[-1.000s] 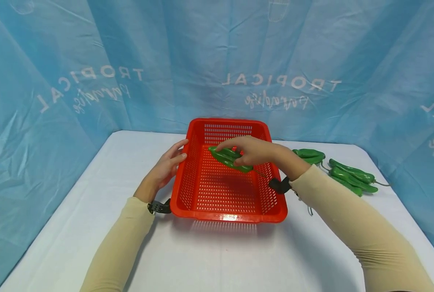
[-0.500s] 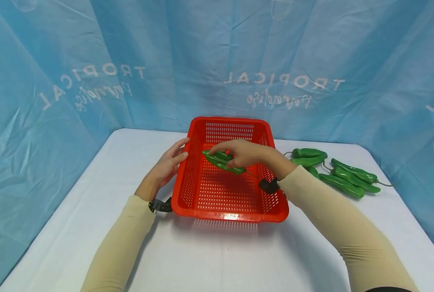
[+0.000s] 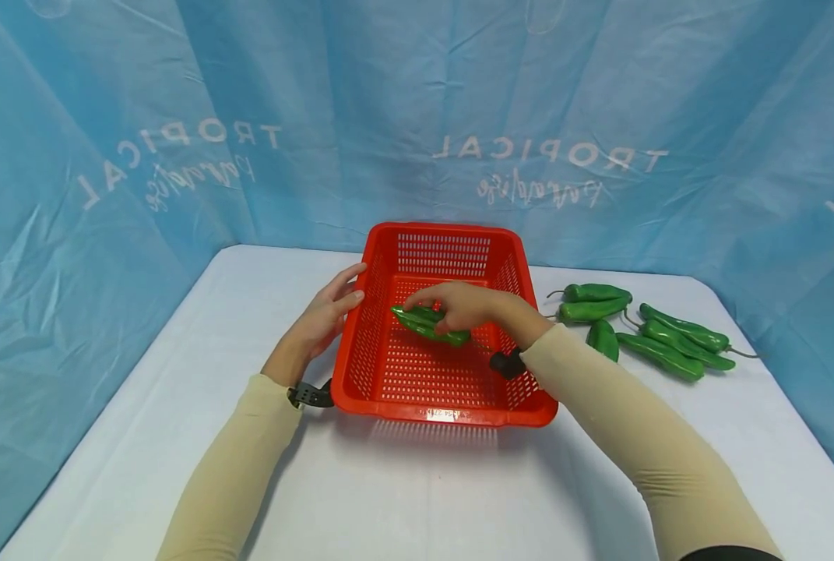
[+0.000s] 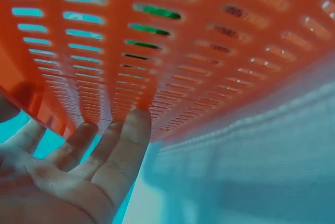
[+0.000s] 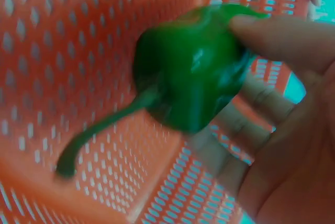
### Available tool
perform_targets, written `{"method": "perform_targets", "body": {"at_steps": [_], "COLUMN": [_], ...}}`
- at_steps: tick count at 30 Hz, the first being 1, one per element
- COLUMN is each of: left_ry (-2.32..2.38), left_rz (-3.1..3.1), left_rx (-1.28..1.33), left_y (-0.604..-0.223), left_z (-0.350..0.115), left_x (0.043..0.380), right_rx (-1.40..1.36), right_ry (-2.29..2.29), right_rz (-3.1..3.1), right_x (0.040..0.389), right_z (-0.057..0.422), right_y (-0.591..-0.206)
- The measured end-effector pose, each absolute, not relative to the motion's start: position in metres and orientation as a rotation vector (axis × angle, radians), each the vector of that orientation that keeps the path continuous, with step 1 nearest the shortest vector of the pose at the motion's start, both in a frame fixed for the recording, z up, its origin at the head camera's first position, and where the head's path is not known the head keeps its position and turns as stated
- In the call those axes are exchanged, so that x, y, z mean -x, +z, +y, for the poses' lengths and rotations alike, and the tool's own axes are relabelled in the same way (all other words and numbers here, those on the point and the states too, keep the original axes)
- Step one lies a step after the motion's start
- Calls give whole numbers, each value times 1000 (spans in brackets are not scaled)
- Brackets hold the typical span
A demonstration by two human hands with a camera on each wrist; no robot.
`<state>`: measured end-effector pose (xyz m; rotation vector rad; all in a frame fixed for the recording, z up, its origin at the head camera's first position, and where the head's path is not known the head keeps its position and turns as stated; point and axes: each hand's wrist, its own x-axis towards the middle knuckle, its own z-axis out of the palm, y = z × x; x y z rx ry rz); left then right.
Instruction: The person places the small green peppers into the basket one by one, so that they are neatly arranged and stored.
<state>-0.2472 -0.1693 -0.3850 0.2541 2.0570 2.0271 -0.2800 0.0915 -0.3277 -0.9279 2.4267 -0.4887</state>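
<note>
My right hand [image 3: 462, 304] is inside a red perforated plastic basket [image 3: 388, 409], pinching a long green pepper [image 3: 424, 329] between thumb and fingers. In the right wrist view the pepper [image 5: 193, 72] hangs close to the camera, its curved stem pointing down and left, above the basket's mesh. The hand hides part of it in the head view. My left hand [image 3: 318, 319] is at the basket's left side, fingertips touching near the rim. Through the left wrist camera, the hand's [image 4: 73, 177] straight fingers rest against the outside of the slotted wall.
Several more green peppers [image 3: 658, 354] lie loosely grouped on the white table [image 3: 417, 499], right of the basket. A blue printed curtain [image 3: 388, 117] hangs behind and at both sides of the table.
My right hand has moved left, then lower into the basket with the pepper, uncovering more peppers on the table. My left hand keeps its place at the basket's side.
</note>
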Motion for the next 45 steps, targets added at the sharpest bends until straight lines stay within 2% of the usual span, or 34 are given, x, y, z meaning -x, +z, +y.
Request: {"method": "perform_targets", "body": {"at_steps": [45], "left_ry": [2091], "left_rz": [1930], "left_rx": [-218], "left_y": [-383], "left_z": [-167], "left_x": [250], "right_rx": [832], "right_ry": [-390], "right_rz": [2184], "right_x": [257], "right_z": [96], "right_y": [-343]}}
